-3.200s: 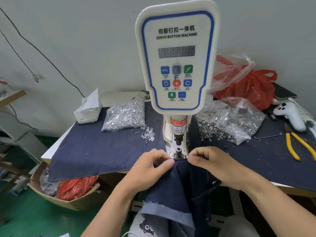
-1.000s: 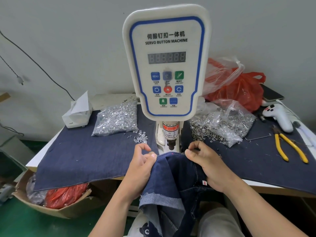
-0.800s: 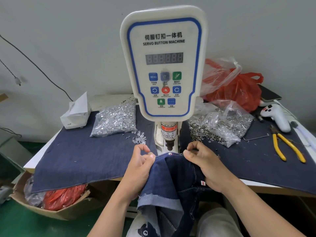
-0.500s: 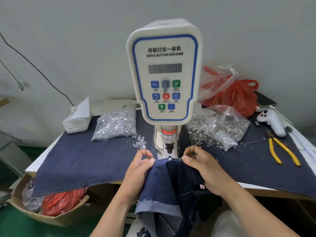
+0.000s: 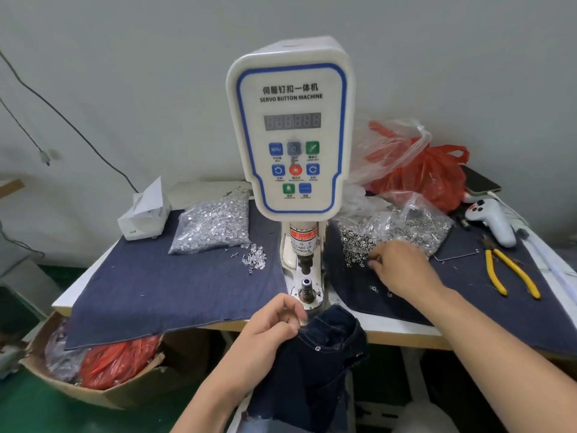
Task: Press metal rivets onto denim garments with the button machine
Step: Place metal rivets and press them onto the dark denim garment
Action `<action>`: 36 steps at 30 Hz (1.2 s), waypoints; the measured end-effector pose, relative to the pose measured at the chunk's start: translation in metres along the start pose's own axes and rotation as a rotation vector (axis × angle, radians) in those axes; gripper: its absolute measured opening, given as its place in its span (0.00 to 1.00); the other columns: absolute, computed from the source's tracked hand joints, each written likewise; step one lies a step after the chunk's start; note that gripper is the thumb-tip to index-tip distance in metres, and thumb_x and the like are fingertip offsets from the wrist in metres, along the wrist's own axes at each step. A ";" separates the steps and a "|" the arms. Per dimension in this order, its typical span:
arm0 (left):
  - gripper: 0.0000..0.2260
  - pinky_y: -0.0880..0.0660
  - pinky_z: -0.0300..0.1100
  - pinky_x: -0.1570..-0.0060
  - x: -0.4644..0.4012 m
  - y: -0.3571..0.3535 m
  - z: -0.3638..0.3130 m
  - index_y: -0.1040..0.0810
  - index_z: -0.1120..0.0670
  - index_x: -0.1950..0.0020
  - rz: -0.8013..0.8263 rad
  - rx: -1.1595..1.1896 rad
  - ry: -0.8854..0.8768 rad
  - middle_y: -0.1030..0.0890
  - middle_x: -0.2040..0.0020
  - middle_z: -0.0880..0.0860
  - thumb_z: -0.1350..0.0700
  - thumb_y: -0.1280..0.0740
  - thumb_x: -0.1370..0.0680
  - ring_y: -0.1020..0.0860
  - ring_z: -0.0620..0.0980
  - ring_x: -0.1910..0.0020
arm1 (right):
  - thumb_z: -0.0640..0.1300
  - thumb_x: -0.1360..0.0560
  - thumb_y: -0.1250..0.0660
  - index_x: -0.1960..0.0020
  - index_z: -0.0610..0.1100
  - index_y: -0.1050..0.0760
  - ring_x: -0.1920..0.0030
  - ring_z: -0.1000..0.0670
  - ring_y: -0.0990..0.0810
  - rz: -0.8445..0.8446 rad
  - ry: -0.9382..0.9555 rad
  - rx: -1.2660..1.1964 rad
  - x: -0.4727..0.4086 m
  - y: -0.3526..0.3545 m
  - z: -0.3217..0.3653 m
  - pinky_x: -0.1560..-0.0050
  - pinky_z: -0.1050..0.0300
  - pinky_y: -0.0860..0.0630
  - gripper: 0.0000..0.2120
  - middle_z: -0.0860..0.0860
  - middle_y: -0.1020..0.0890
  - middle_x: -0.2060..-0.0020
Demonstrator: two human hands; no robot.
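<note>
Left hand (image 5: 274,323) pinching edge of dark denim garment (image 5: 315,360), fingers clamped on cloth, garment hanging off front of desk (image 5: 390,328) just below button machine (image 5: 292,135) die. Right hand (image 5: 399,267) reaching into spilled metal rivets (image 5: 356,248), fingertips drawn together among them; whether holding one, cannot tell. Clear bag (image 5: 415,223) behind it holding more ring pieces. Second clear bag (image 5: 215,225) left of machine holding silver tacks. Cardboard box (image 5: 103,392) on floor holding red plastic.
</note>
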State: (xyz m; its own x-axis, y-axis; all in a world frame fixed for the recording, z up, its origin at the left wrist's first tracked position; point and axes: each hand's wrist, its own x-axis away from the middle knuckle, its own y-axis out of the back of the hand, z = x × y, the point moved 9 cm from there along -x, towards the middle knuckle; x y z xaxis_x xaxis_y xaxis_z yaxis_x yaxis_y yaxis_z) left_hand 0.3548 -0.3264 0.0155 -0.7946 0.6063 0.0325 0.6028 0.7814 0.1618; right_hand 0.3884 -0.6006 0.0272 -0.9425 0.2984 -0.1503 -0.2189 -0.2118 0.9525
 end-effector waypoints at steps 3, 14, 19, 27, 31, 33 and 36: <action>0.09 0.32 0.32 0.60 -0.008 0.030 0.012 0.22 0.43 0.55 -0.253 -0.129 0.081 0.23 0.64 0.39 0.52 0.37 0.17 0.27 0.36 0.65 | 0.50 0.20 0.31 0.53 0.47 0.14 0.51 0.40 0.17 0.007 0.025 0.040 -0.005 -0.010 0.010 0.54 0.51 0.23 0.09 0.45 0.15 0.55; 0.08 0.33 0.46 0.51 -0.041 0.118 0.027 0.29 0.52 0.41 -0.657 -0.674 0.340 0.21 0.49 0.52 0.52 0.35 0.18 0.23 0.58 0.48 | 0.44 0.22 0.30 0.60 0.41 0.15 0.63 0.44 0.18 0.007 -0.147 -0.285 0.003 0.002 0.014 0.63 0.53 0.25 0.11 0.46 0.15 0.66; 0.12 0.29 0.48 0.51 -0.060 0.117 0.030 0.20 0.50 0.38 -0.648 -0.828 0.408 0.17 0.41 0.55 0.47 0.34 0.18 0.21 0.61 0.40 | 0.41 0.27 0.22 0.59 0.38 0.16 0.75 0.55 0.30 0.279 -0.513 -1.252 0.046 -0.031 0.047 0.74 0.63 0.31 0.07 0.49 0.21 0.72; 0.10 0.25 0.50 0.49 -0.060 0.116 0.029 0.16 0.47 0.41 -0.725 -0.845 0.427 0.15 0.42 0.54 0.45 0.32 0.18 0.19 0.61 0.42 | 0.36 0.25 0.26 0.59 0.36 0.21 0.77 0.55 0.31 0.485 -0.639 -1.646 0.069 -0.052 0.098 0.80 0.65 0.37 0.06 0.46 0.23 0.72; 0.10 0.28 0.49 0.51 -0.059 0.117 0.029 0.18 0.48 0.40 -0.758 -0.826 0.422 0.16 0.42 0.54 0.45 0.33 0.17 0.19 0.60 0.42 | 0.35 0.23 0.29 0.57 0.35 0.21 0.78 0.55 0.31 0.530 -0.697 -1.729 0.073 -0.056 0.106 0.81 0.66 0.36 0.05 0.46 0.24 0.72; 0.08 0.29 0.48 0.53 -0.058 0.117 0.028 0.19 0.47 0.41 -0.766 -0.816 0.414 0.16 0.43 0.53 0.46 0.33 0.17 0.20 0.60 0.43 | 0.35 0.22 0.30 0.58 0.35 0.22 0.79 0.56 0.31 0.559 -0.725 -1.782 0.075 -0.056 0.111 0.82 0.67 0.35 0.06 0.46 0.25 0.73; 0.07 0.27 0.48 0.53 -0.057 0.117 0.027 0.17 0.45 0.42 -0.775 -0.807 0.408 0.15 0.44 0.53 0.48 0.33 0.17 0.19 0.59 0.44 | 0.35 0.22 0.31 0.58 0.34 0.22 0.78 0.56 0.30 0.596 -0.766 -1.861 0.079 -0.057 0.116 0.81 0.67 0.32 0.07 0.46 0.25 0.72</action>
State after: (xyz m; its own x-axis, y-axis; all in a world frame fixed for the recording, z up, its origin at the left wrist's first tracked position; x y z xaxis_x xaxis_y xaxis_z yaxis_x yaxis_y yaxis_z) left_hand 0.4731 -0.2656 0.0057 -0.9794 -0.1928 -0.0595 -0.1521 0.5115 0.8457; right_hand 0.3558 -0.4574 -0.0079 -0.8157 -0.0114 0.5784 -0.3939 -0.7213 -0.5697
